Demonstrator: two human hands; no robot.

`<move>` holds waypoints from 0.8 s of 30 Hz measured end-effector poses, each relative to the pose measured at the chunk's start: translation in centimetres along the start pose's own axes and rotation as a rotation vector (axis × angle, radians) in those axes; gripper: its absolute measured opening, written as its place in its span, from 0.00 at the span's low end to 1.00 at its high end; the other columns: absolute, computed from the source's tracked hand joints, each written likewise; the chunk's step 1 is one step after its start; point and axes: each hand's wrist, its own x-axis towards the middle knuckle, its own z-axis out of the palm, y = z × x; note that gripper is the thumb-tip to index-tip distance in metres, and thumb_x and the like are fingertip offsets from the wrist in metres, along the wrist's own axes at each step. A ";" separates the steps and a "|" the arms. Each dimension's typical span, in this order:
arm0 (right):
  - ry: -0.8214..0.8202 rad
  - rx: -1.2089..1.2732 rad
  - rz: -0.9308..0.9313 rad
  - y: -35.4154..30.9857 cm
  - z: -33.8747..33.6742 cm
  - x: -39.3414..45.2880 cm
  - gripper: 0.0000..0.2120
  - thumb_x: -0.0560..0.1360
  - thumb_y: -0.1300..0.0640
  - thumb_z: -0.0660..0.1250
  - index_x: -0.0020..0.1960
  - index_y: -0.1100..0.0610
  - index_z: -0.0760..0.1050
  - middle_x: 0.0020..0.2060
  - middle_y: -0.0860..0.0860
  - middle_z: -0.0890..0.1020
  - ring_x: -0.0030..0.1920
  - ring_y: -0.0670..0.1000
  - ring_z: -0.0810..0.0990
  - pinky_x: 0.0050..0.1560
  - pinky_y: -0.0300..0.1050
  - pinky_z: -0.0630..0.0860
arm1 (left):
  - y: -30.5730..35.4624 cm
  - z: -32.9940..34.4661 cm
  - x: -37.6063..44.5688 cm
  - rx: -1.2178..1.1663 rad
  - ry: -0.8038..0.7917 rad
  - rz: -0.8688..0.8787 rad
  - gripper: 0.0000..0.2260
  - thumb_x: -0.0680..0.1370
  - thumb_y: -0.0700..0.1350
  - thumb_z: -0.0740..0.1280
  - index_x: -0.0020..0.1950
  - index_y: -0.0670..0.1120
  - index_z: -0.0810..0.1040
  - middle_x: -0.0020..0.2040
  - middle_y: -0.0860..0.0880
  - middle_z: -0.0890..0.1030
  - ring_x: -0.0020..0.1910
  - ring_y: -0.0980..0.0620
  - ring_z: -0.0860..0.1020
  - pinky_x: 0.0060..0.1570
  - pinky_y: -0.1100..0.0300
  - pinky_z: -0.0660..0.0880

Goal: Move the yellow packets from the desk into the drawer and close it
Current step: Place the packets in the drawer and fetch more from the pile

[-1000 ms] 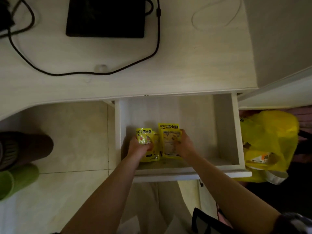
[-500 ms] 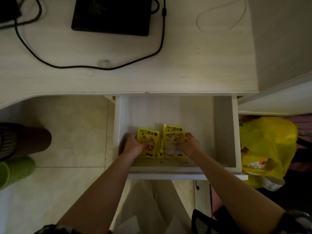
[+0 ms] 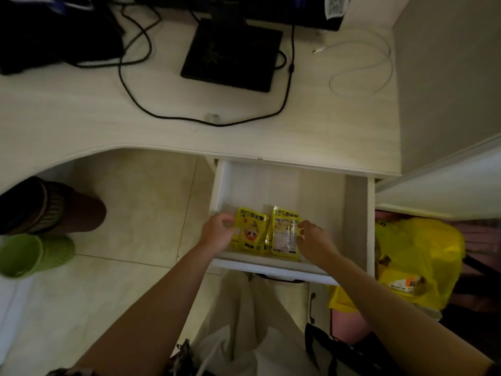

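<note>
A black monitor base point(image 3: 230, 54), a looping black cable point(image 3: 206, 122) and a white cable point(image 3: 363, 69) are lying on the desk point(image 3: 81, 118), while a yellow bag point(image 3: 417, 256) is sitting to the right of the open drawer point(image 3: 355, 213). Two yellow packets point(image 3: 250, 230) are lying side by side near the drawer's front, printed faces up. The left hand point(image 3: 218, 233) is touching the left packet's edge with loosely curled fingers, and the right hand point(image 3: 314, 240) is resting relaxed fingers at the right packet's edge, gripping nothing.

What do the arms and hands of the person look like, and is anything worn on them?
Both forearms are bare from wrist to near the elbow. The left hand and the right hand wear no gloves; no ring, watch or bracelet shows. At the bottom left edge, a dark patterned sleeve edge shows on the left arm. The right arm leaves the frame bare.
</note>
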 end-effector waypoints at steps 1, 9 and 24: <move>0.000 -0.045 -0.051 -0.9 -0.2 -0.7 0.17 0.78 0.59 0.58 0.67 0.58 0.68 0.59 0.58 0.77 0.56 0.58 0.78 0.52 0.46 0.74 | -0.2 -0.7 -0.9 -0.007 0.026 0.022 0.15 0.76 0.39 0.67 0.62 0.42 0.77 0.61 0.45 0.79 0.60 0.48 0.76 0.55 0.62 0.69; 0.020 -0.325 -0.360 -9.7 1.3 -4.2 0.17 0.79 0.57 0.55 0.67 0.56 0.67 0.61 0.57 0.75 0.58 0.60 0.76 0.55 0.52 0.76 | -5.0 -5.2 -7.4 -0.057 0.280 0.108 0.10 0.78 0.41 0.63 0.58 0.44 0.77 0.49 0.46 0.82 0.45 0.53 0.77 0.45 0.62 0.71; -0.152 -0.615 -0.661 -28.8 15.3 -8.5 0.18 0.79 0.58 0.54 0.67 0.60 0.65 0.62 0.57 0.73 0.62 0.57 0.72 0.60 0.49 0.69 | -24.2 -17.7 -14.0 0.091 0.545 -0.133 0.12 0.80 0.49 0.58 0.63 0.52 0.72 0.52 0.52 0.80 0.49 0.55 0.77 0.46 0.63 0.74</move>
